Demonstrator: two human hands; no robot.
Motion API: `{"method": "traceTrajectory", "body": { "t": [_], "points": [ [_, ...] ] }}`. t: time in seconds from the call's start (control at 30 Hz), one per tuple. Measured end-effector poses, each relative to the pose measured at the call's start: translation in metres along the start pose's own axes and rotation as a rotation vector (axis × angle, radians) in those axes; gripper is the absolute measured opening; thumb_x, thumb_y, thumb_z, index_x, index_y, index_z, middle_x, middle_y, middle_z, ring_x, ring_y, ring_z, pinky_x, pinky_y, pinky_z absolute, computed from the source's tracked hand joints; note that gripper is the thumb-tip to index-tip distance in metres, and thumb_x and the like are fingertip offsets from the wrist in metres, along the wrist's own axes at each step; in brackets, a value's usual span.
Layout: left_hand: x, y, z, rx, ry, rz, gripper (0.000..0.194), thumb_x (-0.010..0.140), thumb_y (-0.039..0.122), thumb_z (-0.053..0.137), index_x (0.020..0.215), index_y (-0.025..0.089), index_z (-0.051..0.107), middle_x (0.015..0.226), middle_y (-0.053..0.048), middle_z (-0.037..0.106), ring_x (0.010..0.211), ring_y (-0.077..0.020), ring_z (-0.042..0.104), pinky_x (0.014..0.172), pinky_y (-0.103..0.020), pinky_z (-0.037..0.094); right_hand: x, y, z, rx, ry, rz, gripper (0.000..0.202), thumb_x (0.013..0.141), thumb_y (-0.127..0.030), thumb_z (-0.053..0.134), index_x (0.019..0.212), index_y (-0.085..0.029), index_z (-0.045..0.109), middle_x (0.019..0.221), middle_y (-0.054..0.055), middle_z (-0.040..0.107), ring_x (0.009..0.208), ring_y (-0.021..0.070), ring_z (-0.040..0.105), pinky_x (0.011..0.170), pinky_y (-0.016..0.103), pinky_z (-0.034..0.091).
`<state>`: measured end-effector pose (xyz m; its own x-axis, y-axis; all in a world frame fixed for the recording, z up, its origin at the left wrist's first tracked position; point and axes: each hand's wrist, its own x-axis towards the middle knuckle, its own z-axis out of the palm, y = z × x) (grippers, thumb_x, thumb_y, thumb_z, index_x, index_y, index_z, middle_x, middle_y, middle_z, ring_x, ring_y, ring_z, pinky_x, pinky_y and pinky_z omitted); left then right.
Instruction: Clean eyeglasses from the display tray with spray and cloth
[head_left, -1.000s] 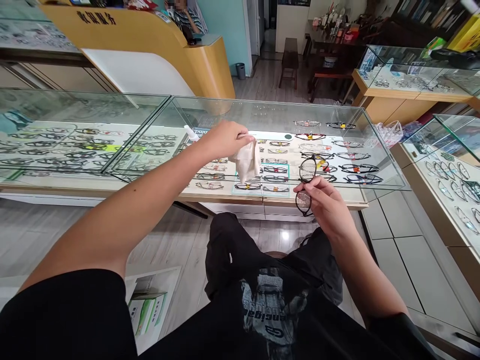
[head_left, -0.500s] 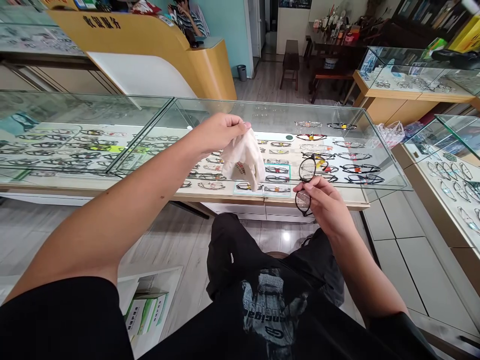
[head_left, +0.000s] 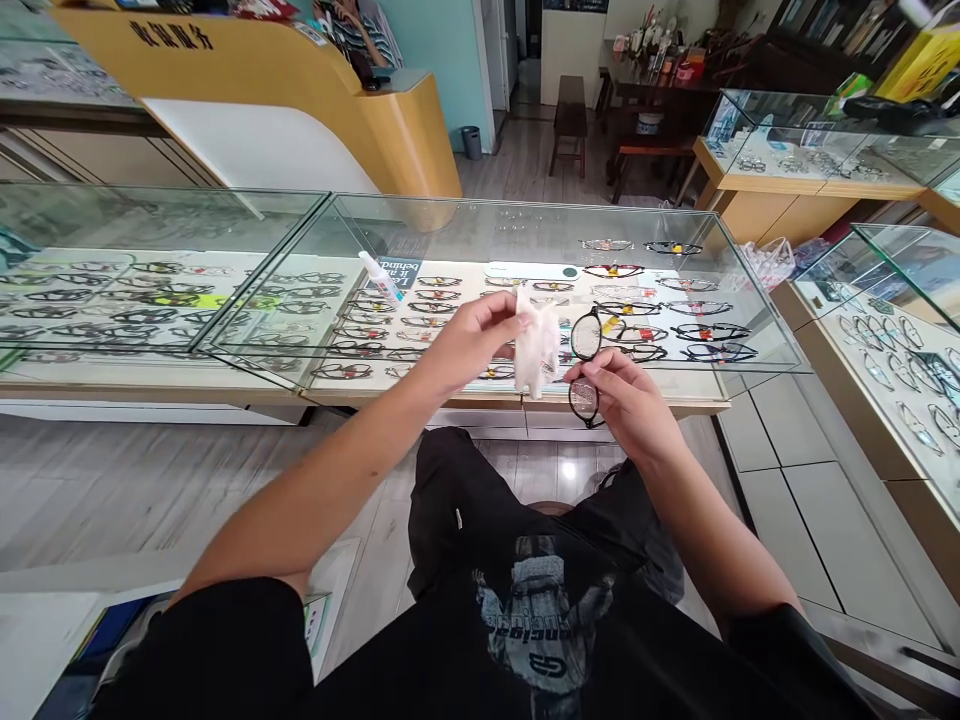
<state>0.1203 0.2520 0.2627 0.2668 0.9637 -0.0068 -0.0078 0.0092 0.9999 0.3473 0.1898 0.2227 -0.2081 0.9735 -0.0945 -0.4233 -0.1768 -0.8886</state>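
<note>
**Cloth [head_left: 534,350] and my left hand [head_left: 484,342] have swung down and across, close beside the glasses [head_left: 584,400]**

My left thumb and fingers are pinched together on the pale cloth, which is bunched and hangs below the fingertips. My right hand [head_left: 628,405] is closed on the black-rimmed glasses near the bridge, thumb against fingers, holding them on edge with one round lens above the other; the lower lens looks speckled. Cloth and glasses are side by side, the cloth on the left, both in front of me at the near edge of a glass display case [head_left: 517,215].

Beneath the glass, rows of spectacle frames [head_left: 711,332] are laid out. To the left of my hands lies a small white bottle [head_left: 379,275] with a blue tip. Beyond the case stands a yellow counter [head_left: 412,140], with a person in a striped top [head_left: 382,45] behind it.
</note>
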Motion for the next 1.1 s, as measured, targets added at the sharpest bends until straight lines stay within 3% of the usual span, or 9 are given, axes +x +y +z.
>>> {"method": "traceTrajectory", "body": {
  "t": [0.17, 0.37, 0.57, 0.77, 0.87, 0.97, 1.03, 1.1],
  "points": [
    [-0.010, -0.010, 0.020, 0.000, -0.064, 0.035, 0.036, 0.080, 0.047, 0.086, 0.087, 0.021, 0.063, 0.087, -0.001, 0.063, 0.083, -0.0170, 0.062, 0.072, -0.029, 0.059, 0.000, 0.005, 0.005, 0.002, -0.016, 0.034, 0.030, 0.086, -0.043, 0.089, 0.085, -0.026, 0.064, 0.094, 0.002, 0.079, 0.083, 0.0181, 0.064, 0.075, 0.033, 0.046],
    [-0.007, -0.018, 0.024, 0.019, -0.123, 0.062, 0.025, 0.091, 0.046, 0.071, 0.094, 0.021, 0.072, 0.105, -0.006, 0.073, 0.098, -0.0233, 0.070, 0.075, -0.032, 0.062, -0.002, 0.010, 0.005, -0.010, -0.016, 0.054, 0.033, 0.083, -0.046, 0.089, 0.084, -0.026, 0.063, 0.093, 0.002, 0.078, 0.087, 0.0200, 0.067, 0.076, 0.033, 0.049],
    [-0.001, -0.027, 0.029, 0.032, -0.063, 0.112, 0.030, 0.082, 0.045, 0.084, 0.095, 0.021, 0.072, 0.095, -0.005, 0.072, 0.085, -0.0210, 0.068, 0.071, -0.032, 0.059, 0.001, 0.014, 0.003, -0.014, -0.063, 0.062, 0.025, 0.089, -0.041, 0.086, 0.084, -0.025, 0.066, 0.093, 0.002, 0.079, 0.085, 0.0186, 0.067, 0.077, 0.032, 0.047],
    [0.002, -0.038, 0.033, 0.023, -0.001, 0.152, 0.039, 0.080, 0.046, 0.088, 0.086, 0.021, 0.059, 0.092, -0.003, 0.068, 0.084, -0.0169, 0.065, 0.075, -0.030, 0.054, 0.003, 0.016, 0.002, -0.011, -0.078, 0.074, 0.025, 0.087, -0.042, 0.087, 0.086, -0.024, 0.070, 0.093, 0.002, 0.079, 0.088, 0.0186, 0.069, 0.081, 0.032, 0.048],
    [0.001, -0.043, 0.034, 0.005, 0.042, 0.099, 0.050, 0.074, 0.043, 0.094, 0.098, 0.023, 0.057, 0.097, -0.002, 0.070, 0.091, -0.0169, 0.068, 0.085, -0.030, 0.054, 0.002, 0.015, 0.002, -0.029, -0.080, 0.073, 0.028, 0.087, -0.045, 0.087, 0.086, -0.024, 0.069, 0.092, 0.003, 0.079, 0.088, 0.0191, 0.069, 0.082, 0.032, 0.050],
    [-0.001, -0.047, 0.034, -0.043, 0.013, 0.015, 0.057, 0.076, 0.047, 0.094, 0.113, 0.023, 0.058, 0.107, -0.005, 0.075, 0.102, -0.0200, 0.072, 0.093, -0.033, 0.055, 0.002, 0.015, 0.002, -0.026, -0.105, 0.059, 0.026, 0.089, -0.045, 0.085, 0.087, -0.025, 0.069, 0.091, 0.003, 0.078, 0.089, 0.0194, 0.069, 0.085, 0.033, 0.051],
    [-0.003, -0.047, 0.034, -0.070, -0.030, -0.010, 0.056, 0.079, 0.051, 0.091, 0.117, 0.022, 0.061, 0.109, -0.007, 0.076, 0.103, -0.0214, 0.073, 0.090, -0.032, 0.057, 0.003, 0.016, 0.002, -0.019, -0.133, 0.054, 0.024, 0.091, -0.044, 0.084, 0.087, -0.025, 0.070, 0.090, 0.003, 0.077, 0.089, 0.0195, 0.069, 0.089, 0.034, 0.051],
    [-0.005, -0.045, 0.034, -0.097, -0.081, -0.038, 0.055, 0.080, 0.054, 0.089, 0.117, 0.022, 0.064, 0.102, -0.007, 0.076, 0.089, -0.0203, 0.074, 0.078, -0.031, 0.058, 0.005, 0.016, 0.002, -0.024, -0.151, 0.060, 0.025, 0.090, -0.045, 0.085, 0.086, -0.025, 0.070, 0.090, 0.003, 0.076, 0.088, 0.0200, 0.069, 0.090, 0.035, 0.052]
  ]
}}
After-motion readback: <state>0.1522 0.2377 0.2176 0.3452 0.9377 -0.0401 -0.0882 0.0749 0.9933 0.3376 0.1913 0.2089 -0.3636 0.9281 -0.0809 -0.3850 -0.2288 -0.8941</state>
